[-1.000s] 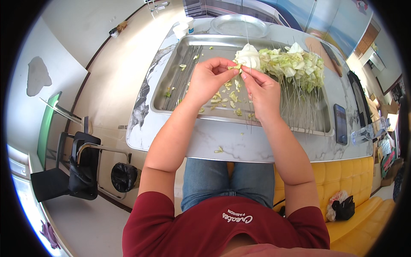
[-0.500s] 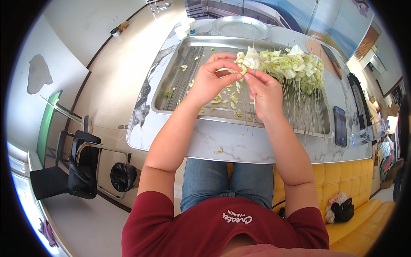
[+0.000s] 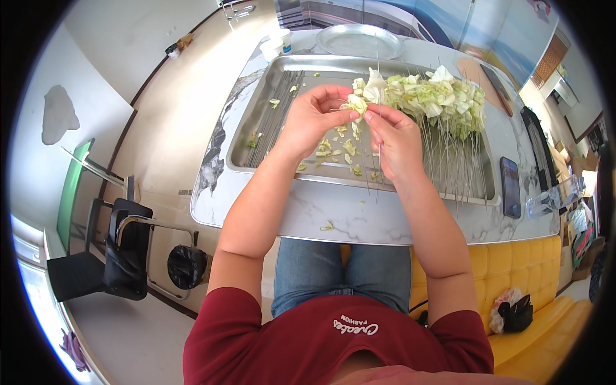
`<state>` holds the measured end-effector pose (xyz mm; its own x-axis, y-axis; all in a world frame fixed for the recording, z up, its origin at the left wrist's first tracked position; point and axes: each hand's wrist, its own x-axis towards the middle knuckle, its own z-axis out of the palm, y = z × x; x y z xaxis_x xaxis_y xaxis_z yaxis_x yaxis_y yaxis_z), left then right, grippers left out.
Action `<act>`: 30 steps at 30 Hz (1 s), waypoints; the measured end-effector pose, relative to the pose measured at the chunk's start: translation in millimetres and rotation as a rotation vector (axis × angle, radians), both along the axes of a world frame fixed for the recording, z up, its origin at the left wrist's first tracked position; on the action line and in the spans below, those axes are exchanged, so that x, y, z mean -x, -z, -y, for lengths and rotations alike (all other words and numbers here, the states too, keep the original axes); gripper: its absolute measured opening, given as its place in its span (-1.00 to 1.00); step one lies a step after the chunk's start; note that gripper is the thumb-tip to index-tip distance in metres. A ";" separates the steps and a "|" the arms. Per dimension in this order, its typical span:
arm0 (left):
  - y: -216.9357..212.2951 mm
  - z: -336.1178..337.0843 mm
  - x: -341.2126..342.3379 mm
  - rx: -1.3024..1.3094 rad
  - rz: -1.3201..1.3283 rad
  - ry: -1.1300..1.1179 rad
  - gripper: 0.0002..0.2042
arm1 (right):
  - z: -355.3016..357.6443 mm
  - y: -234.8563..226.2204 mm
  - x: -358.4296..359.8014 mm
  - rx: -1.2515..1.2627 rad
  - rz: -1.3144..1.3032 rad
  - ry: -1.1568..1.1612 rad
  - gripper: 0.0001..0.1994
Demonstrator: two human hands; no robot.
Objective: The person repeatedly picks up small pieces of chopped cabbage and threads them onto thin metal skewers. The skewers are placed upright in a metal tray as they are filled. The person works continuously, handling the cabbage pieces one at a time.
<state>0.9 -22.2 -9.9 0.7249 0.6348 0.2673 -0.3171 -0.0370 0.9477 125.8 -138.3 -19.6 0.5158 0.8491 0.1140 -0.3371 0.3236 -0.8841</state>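
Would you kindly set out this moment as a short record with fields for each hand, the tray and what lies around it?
Left hand: left hand pinches a cabbage piece above the tray.
Right hand: right hand grips a thin metal skewer, upright, with leaf pieces threaded near its top.
Tray: steel tray holds bare skewers at its left, loaded cabbage skewers at its right, leaf scraps between.
Table: marble table.
Nearby: phone, round metal plate, yellow seat.
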 end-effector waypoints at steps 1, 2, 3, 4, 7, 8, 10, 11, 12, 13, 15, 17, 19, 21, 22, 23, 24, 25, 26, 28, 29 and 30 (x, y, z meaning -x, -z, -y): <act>-1.6 2.8 -1.2 -0.021 0.006 -0.042 -0.67 | -0.5 0.7 -0.1 -0.001 0.010 0.018 -0.82; -3.2 5.3 -1.6 -0.043 0.013 -0.086 -0.68 | -1.2 0.6 -0.5 0.011 0.007 0.037 -0.82; -3.4 7.2 -2.0 -0.077 -0.036 -0.132 -0.70 | -2.1 0.5 -0.8 0.022 0.004 0.056 -0.82; -3.4 9.0 -2.4 -0.111 -0.085 -0.179 -0.71 | -2.5 0.5 -0.9 0.033 0.001 0.076 -0.82; -1.3 9.2 -3.9 -0.154 -0.107 -0.231 -0.78 | -3.4 1.5 -0.3 0.033 0.038 0.104 -0.82; -0.6 8.6 -3.8 -0.159 -0.095 -0.235 -0.81 | -3.1 1.1 0.2 0.036 0.057 0.099 -0.82; -3.5 8.2 -2.1 -0.116 -0.100 -0.268 -0.84 | -0.9 -0.6 1.5 0.040 0.097 0.090 -0.81; -5.2 7.4 -0.6 -0.095 -0.102 -0.285 -0.86 | 0.0 -1.3 1.5 0.033 0.141 0.083 -0.81; -5.0 3.3 1.0 -0.076 -0.049 -0.318 -0.86 | 1.2 -1.8 0.6 0.026 0.185 0.077 -0.81; -4.2 -3.9 2.7 -0.058 0.005 -0.352 -0.87 | 2.8 -2.4 -0.4 0.018 0.230 0.069 -0.80; -9.2 -14.2 10.3 -0.019 0.081 -0.420 -0.87 | 6.9 -4.3 -0.9 0.033 0.313 -0.031 -0.80; -11.9 -22.2 14.8 0.055 0.163 -0.460 -0.86 | 10.7 -6.2 0.8 0.063 0.393 -0.132 -0.79; -14.4 -30.8 20.8 0.109 0.224 -0.478 -0.85 | 12.5 -7.3 4.5 0.107 0.471 -0.233 -0.80; -14.4 -35.0 22.7 0.058 0.239 -0.529 -0.85 | 12.1 -3.7 5.8 0.145 0.528 -0.282 -0.80; -14.4 -35.8 23.8 0.032 0.247 -0.553 -0.85 | 11.3 -2.6 6.9 0.164 0.556 -0.305 -0.80; -15.1 -35.4 24.2 -0.004 0.224 -0.581 -0.84 | 11.1 -2.5 7.5 0.169 0.560 -0.303 -0.80; -16.6 -34.4 24.6 -0.041 0.201 -0.608 -0.84 | 10.8 -2.5 8.0 0.173 0.564 -0.301 -0.80; -17.3 -33.5 25.1 -0.077 0.177 -0.634 -0.84 | 10.5 -2.6 8.5 0.177 0.568 -0.298 -0.80; -17.1 -32.8 24.7 -0.102 0.163 -0.650 -0.84 | 10.5 -2.6 8.6 0.180 0.568 -0.296 -0.81; -16.6 -31.0 23.9 -0.150 0.135 -0.680 -0.84 | 10.2 -2.4 9.0 0.186 0.568 -0.291 -0.81; -16.8 -29.4 23.8 -0.168 0.128 -0.687 -0.84 | 10.4 -3.1 9.4 0.190 0.565 -0.291 -0.81; -17.5 -27.4 23.7 -0.185 0.121 -0.694 -0.84 | 10.9 -4.5 9.8 0.194 0.562 -0.291 -0.81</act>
<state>-22.8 5.2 7.6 0.1302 0.8745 0.4672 -0.2645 -0.4235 0.8664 116.0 -149.2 -15.2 0.1692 0.9770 0.1298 0.1426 0.1060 -0.9841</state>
